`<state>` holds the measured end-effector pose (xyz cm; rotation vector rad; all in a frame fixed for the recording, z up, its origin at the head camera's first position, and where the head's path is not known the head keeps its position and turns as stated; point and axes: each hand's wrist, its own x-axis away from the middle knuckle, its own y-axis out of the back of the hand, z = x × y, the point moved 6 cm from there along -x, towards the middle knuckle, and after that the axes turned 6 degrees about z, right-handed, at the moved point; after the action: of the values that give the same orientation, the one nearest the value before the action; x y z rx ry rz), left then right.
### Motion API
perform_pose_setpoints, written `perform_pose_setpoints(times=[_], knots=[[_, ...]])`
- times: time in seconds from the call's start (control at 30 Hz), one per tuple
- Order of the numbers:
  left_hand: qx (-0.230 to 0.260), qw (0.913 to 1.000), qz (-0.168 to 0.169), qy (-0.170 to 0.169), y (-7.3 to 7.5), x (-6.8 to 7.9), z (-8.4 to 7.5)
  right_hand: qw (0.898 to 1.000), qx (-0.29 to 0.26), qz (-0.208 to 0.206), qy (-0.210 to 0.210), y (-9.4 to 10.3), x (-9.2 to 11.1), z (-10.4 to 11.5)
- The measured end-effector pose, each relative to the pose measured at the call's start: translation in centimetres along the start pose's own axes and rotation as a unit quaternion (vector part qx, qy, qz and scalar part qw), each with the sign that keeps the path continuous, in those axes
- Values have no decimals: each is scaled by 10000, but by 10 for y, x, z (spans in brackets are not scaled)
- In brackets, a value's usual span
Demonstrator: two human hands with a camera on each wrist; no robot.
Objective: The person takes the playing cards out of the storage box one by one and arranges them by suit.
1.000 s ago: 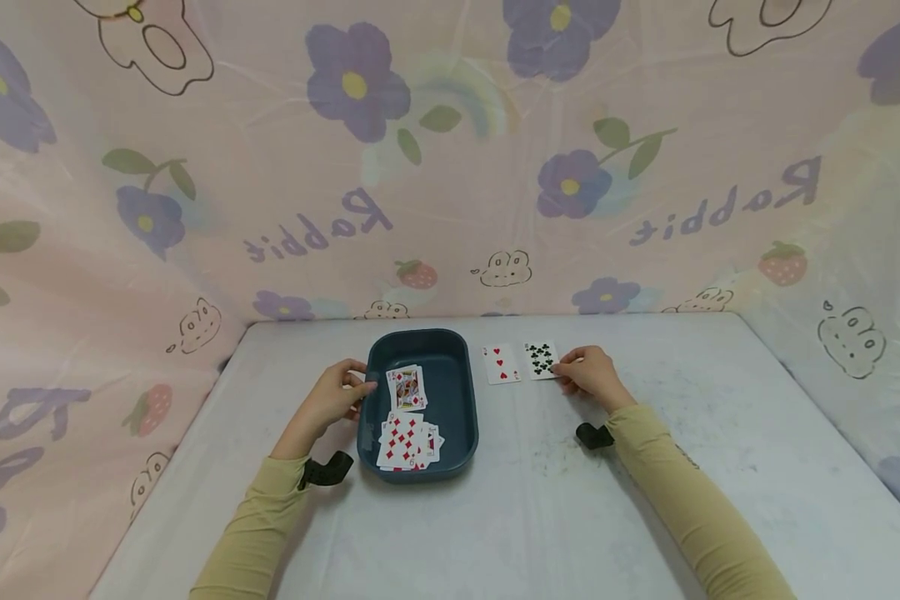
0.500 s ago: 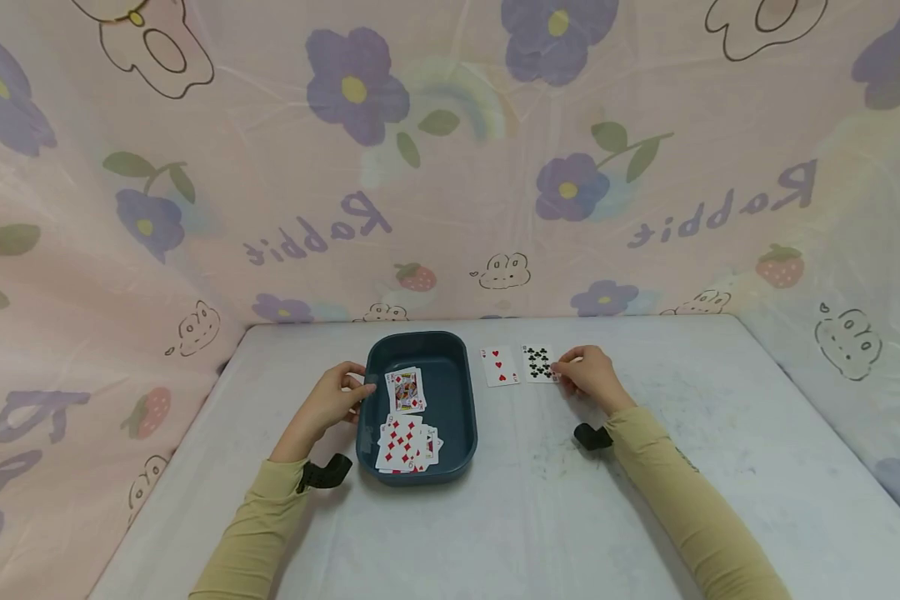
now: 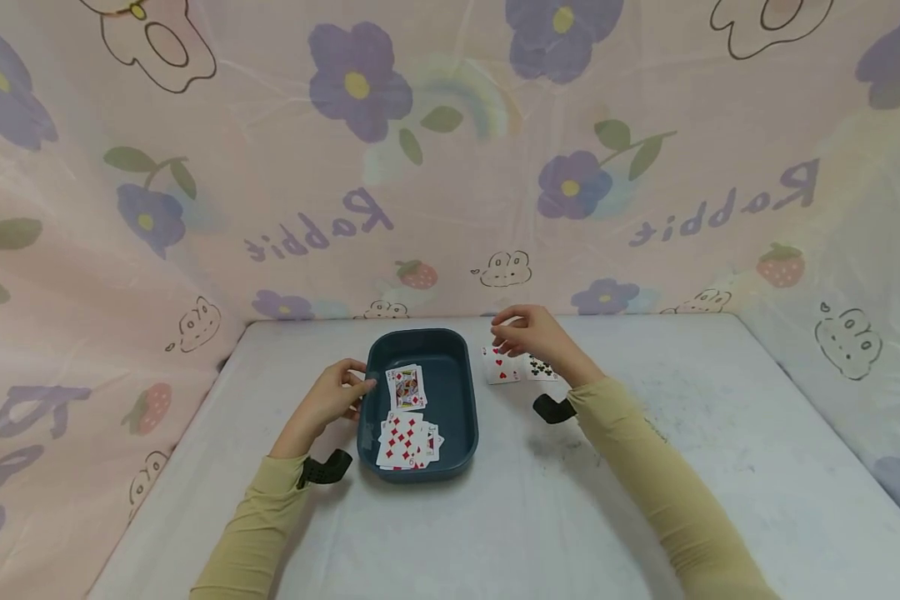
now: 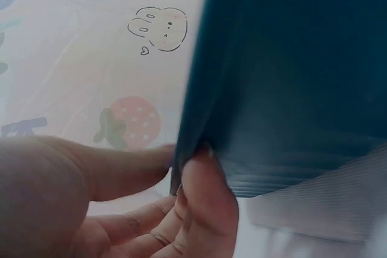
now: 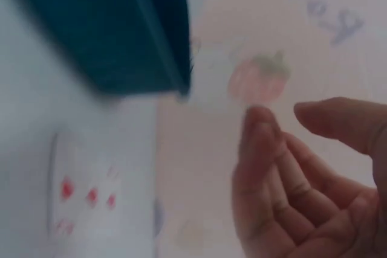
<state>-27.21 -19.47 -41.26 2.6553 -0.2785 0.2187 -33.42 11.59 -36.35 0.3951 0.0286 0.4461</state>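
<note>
A dark blue tray (image 3: 457, 408) stands on the table, its left rim pinched between the thumb and fingers of my left hand (image 3: 335, 392). In the left wrist view that thumb (image 4: 133, 170) is on one side of the wall and the fingers on the other. My right hand (image 3: 536, 337) hovers over two face-up playing cards right of the tray, thumb and fingertips apart with nothing between them in the right wrist view. The three of hearts (image 3: 504, 371) lies nearer the tray. Beside it, the clubs card (image 3: 542, 368) is partly hidden by the hand.
Inside the tray lie two piles of playing cards: a face card of diamonds (image 3: 407, 387) tops the far one, a diamonds number card (image 3: 400, 442) the near one. A patterned curtain (image 3: 450, 208) rises behind the white table (image 3: 495, 533).
My right hand has let go of the clubs card, lifted, and moved left over the hearts card. The left hand, tray and cards keep their places.
</note>
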Motion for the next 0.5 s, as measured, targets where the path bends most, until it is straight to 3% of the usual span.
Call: perform_pose_setpoints(times=[0.2, 0.5], knots=[[28, 10000, 3, 5, 1, 0, 1, 9971, -112, 620, 429, -37, -10, 30], [133, 9999, -38, 35, -1, -1, 0, 9861, -253, 1563, 505, -95, -21, 42]])
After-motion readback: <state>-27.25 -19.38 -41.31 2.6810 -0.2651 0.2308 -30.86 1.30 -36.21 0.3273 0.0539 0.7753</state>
